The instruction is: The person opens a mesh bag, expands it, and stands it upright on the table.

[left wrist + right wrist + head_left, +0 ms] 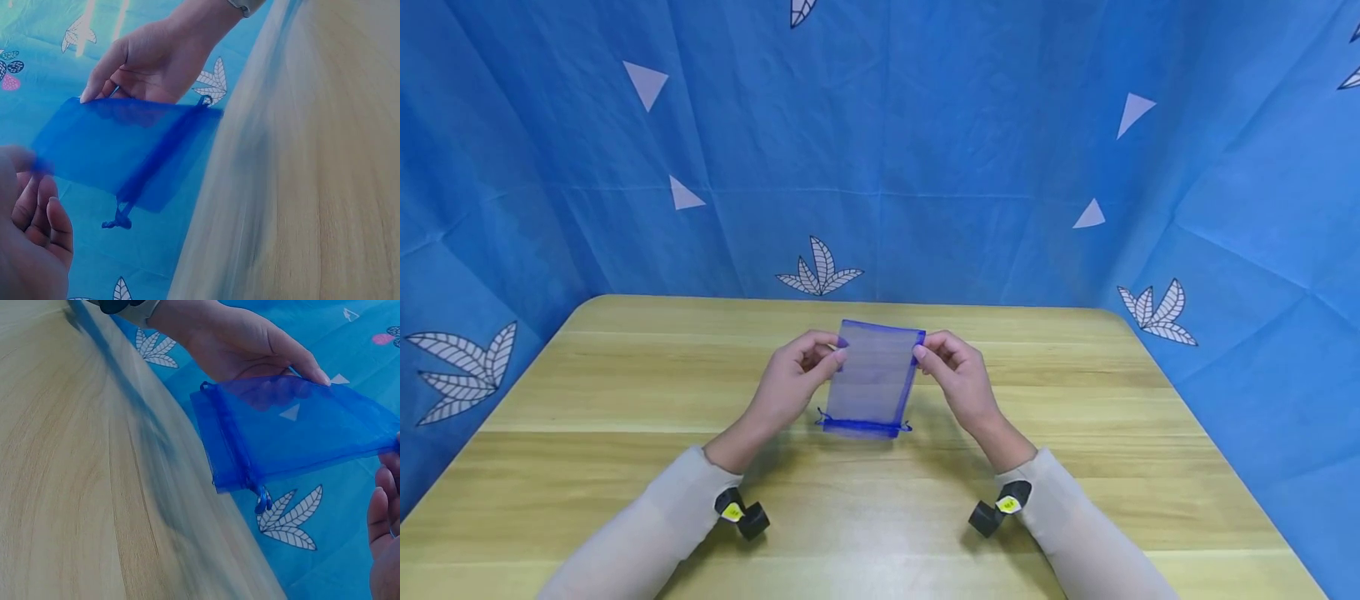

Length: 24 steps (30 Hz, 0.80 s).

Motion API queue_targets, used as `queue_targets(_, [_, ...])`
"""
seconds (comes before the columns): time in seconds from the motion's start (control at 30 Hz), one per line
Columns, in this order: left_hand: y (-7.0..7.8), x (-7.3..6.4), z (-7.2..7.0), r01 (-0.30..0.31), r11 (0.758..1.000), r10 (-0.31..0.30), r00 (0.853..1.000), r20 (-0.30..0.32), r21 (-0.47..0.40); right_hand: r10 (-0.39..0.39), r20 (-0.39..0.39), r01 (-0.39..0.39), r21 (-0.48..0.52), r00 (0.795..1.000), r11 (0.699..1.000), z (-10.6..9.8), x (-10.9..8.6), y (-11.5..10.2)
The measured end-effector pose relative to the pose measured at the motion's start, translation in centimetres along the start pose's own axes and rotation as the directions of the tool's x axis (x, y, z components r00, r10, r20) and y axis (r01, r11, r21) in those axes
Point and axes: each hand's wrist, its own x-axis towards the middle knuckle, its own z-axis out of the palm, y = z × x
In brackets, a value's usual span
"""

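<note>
A sheer blue drawstring pouch (874,371) is held up over the wooden table, its gathered drawstring end pointing down toward me. My left hand (792,375) pinches its left edge near the far end. On the opposite edge, my right hand (957,375) pinches it between thumb and fingers. Through the thin mesh of the pouch (294,425), the right wrist view shows the backdrop and some fingers; nothing is visible inside. Small cord loops stick out at both sides of the drawstring band in the left wrist view, where the pouch (125,140) hangs flat between both hands.
The wooden table (625,383) spreads out under both arms. Blue cloth (880,150) printed with white leaves and triangles hangs behind it and along both sides. A small black camera is strapped to each wrist, the left camera (751,518) and the right camera (988,518).
</note>
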Motion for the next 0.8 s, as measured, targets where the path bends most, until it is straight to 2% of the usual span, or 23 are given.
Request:
queue_targets(0.17, [-0.06, 0.11, -0.12, -0.002, 1.000, 0.002, 1.000, 0.014, -0.011, 0.011, 0.016, -0.011, -0.013, 1.000, 1.000, -0.07, 0.05, 0.01])
queue_targets(0.4, [0.03, 0.16, -0.34, 0.028, 1.000, -0.028, 1.000, 0.001, 0.003, 0.019, 0.076, -0.017, -0.019, 0.997, 1.000, -0.26, -0.09, -0.03])
queue_targets(0.8, [0.16, 0.07, -0.45, -0.005, 1.000, 0.005, 1.000, 0.003, -0.001, 0.017, 0.146, -0.016, -0.003, 0.989, 1.000, -0.32, -0.12, 0.25])
